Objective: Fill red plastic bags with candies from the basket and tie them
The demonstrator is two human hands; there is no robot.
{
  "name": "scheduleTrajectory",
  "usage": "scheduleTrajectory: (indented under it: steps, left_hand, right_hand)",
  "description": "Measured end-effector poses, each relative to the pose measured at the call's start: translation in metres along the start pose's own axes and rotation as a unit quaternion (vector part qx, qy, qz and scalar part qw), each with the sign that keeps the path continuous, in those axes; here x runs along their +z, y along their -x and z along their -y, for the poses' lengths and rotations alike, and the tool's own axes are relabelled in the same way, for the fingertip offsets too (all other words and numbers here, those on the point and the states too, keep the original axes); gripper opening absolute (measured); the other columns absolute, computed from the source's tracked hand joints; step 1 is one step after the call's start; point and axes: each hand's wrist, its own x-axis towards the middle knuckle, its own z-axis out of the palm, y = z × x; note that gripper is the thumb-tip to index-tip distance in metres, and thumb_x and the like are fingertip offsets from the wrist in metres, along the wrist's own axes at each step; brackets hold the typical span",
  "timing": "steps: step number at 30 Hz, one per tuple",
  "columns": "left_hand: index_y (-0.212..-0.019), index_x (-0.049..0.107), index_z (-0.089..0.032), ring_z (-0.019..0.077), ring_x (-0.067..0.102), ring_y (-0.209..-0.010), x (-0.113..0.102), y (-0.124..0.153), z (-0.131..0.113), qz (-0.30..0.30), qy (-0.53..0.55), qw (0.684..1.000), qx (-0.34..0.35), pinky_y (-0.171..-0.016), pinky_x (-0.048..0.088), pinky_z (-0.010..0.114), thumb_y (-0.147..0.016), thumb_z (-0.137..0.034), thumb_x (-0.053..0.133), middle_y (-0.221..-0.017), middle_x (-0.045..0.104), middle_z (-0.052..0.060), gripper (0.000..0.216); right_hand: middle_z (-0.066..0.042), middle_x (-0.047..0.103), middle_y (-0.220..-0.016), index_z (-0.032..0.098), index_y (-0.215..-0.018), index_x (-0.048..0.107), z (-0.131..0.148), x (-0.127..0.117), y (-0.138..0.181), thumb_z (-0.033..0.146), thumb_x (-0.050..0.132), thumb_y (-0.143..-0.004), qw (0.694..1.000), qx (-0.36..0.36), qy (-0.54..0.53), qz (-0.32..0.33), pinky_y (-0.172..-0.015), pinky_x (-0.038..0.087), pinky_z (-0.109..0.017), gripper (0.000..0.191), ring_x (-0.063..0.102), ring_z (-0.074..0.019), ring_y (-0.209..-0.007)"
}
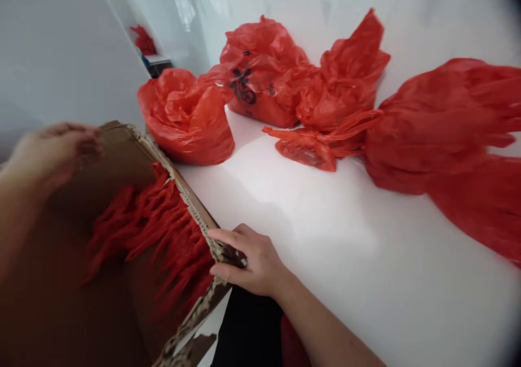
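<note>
A cardboard box [118,312] with torn, ragged edges takes up the lower left. Inside it, long strips of crumpled red plastic bags [179,247] hang along the wall nearest the white surface. My right hand [254,258] grips the box's near corner, with the thumb and a finger reaching over the rim. At the far left, my left hand [61,152] is over the box, close to its back rim. It is smeared by motion, so I cannot make out whether its fingers touch the cardboard or hold anything.
On the white tabletop [325,247] stand several filled red bags: a rounded one [185,117] beside the box, one with black characters [260,74], and a large one [431,128] at right. A small flat tied bag [309,152] lies between them. White walls rise behind.
</note>
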Motion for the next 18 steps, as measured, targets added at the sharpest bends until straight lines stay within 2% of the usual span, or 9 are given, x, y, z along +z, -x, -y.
scheduleTrajectory:
  steps: [2, 4, 6, 8, 9, 11, 13, 15, 18]
  left_hand:
    - [-0.126, 0.054, -0.014, 0.0075, 0.057, -0.082, -0.004, 0.011, -0.061, -0.048, 0.178, 0.98, 0.079, -0.083, 0.049, 0.035, -0.089, -0.044, 0.048, -0.097, 0.064, -0.006, 0.048]
    - [-0.114, 0.062, -0.015, 0.0095, 0.06, -0.084, 0.012, 0.033, -0.13, 0.039, 0.213, 0.953, 0.211, -0.085, 0.05, 0.032, -0.086, -0.041, 0.054, -0.095, 0.066, -0.006, 0.039]
    - [-0.109, 0.066, -0.017, 0.0132, 0.063, -0.09, 0.048, 0.053, -0.194, 0.134, 0.165, 0.9, 0.381, -0.085, 0.05, 0.029, -0.086, -0.035, 0.056, -0.101, 0.069, -0.003, 0.03]
    - [-0.118, 0.063, -0.018, 0.0184, 0.062, -0.104, 0.094, 0.062, -0.247, 0.141, 0.087, 0.855, 0.491, -0.09, 0.049, 0.031, -0.088, -0.028, 0.055, -0.115, 0.068, 0.003, 0.033]
    - [-0.125, 0.059, -0.02, 0.0221, 0.057, -0.115, 0.118, 0.062, -0.268, 0.133, 0.026, 0.845, 0.518, -0.096, 0.046, 0.035, -0.088, -0.025, 0.054, -0.128, 0.062, 0.005, 0.038]
    - [-0.134, 0.051, -0.021, 0.0253, 0.05, -0.125, 0.16, 0.056, -0.298, 0.115, -0.063, 0.844, 0.519, -0.102, 0.041, 0.038, -0.088, -0.021, 0.054, -0.14, 0.054, 0.006, 0.047]
    - [-0.137, 0.047, -0.02, 0.028, 0.048, -0.127, 0.19, 0.049, -0.316, 0.11, -0.083, 0.85, 0.509, -0.102, 0.039, 0.041, -0.087, -0.019, 0.055, -0.142, 0.052, 0.009, 0.051]
    - [-0.136, 0.048, -0.018, 0.0302, 0.05, -0.125, 0.205, 0.045, -0.323, 0.109, -0.085, 0.857, 0.496, -0.101, 0.038, 0.045, -0.086, -0.019, 0.054, -0.134, 0.058, 0.013, 0.05]
    - [-0.131, 0.05, -0.013, 0.0313, 0.058, -0.112, 0.204, 0.045, -0.321, 0.123, -0.083, 0.865, 0.479, -0.098, 0.038, 0.046, -0.083, -0.019, 0.057, -0.115, 0.067, 0.017, 0.048]
  right_hand:
    - [0.001, 0.053, -0.088, 0.041, -0.136, 0.052, 0.001, -0.001, 0.0, 0.06, 0.059, -0.085, 1.0, 0.008, 0.013, 0.004, -0.076, 0.047, -0.024, 0.056, 0.056, -0.0099, -0.074]
    - [0.001, 0.053, -0.09, 0.042, -0.137, 0.05, 0.002, -0.001, 0.001, 0.063, 0.057, -0.085, 0.999, 0.015, 0.027, 0.012, -0.078, 0.047, -0.024, 0.057, 0.056, -0.0104, -0.076]
    - [0.0, 0.054, -0.091, 0.043, -0.138, 0.049, 0.002, -0.001, 0.001, 0.066, 0.054, -0.085, 0.999, 0.019, 0.041, 0.019, -0.079, 0.048, -0.025, 0.058, 0.057, -0.0114, -0.078]
    - [0.0, 0.054, -0.092, 0.045, -0.138, 0.048, 0.001, -0.001, 0.002, 0.069, 0.052, -0.084, 0.998, 0.02, 0.05, 0.022, -0.079, 0.048, -0.026, 0.06, 0.057, -0.0118, -0.078]
    - [0.0, 0.054, -0.093, 0.045, -0.138, 0.048, 0.0, 0.0, 0.002, 0.07, 0.052, -0.083, 0.998, 0.021, 0.054, 0.021, -0.078, 0.048, -0.026, 0.061, 0.057, -0.0119, -0.077]
    - [0.0, 0.054, -0.094, 0.045, -0.138, 0.047, -0.003, 0.001, 0.002, 0.072, 0.052, -0.082, 0.998, 0.023, 0.06, 0.021, -0.078, 0.049, -0.025, 0.063, 0.058, -0.012, -0.077]
    - [0.0, 0.055, -0.096, 0.043, -0.137, 0.048, -0.005, 0.002, 0.002, 0.073, 0.053, -0.08, 0.997, 0.023, 0.07, 0.028, -0.078, 0.049, -0.026, 0.065, 0.059, -0.013, -0.08]
    - [0.0, 0.056, -0.098, 0.042, -0.137, 0.048, -0.007, 0.003, 0.002, 0.073, 0.053, -0.079, 0.996, 0.022, 0.079, 0.039, -0.078, 0.049, -0.026, 0.066, 0.059, -0.014, -0.082]
    - [0.0, 0.055, -0.098, 0.043, -0.137, 0.048, -0.005, 0.001, 0.002, 0.073, 0.054, -0.08, 0.996, 0.026, 0.074, 0.039, -0.079, 0.048, -0.025, 0.065, 0.059, -0.0136, -0.082]
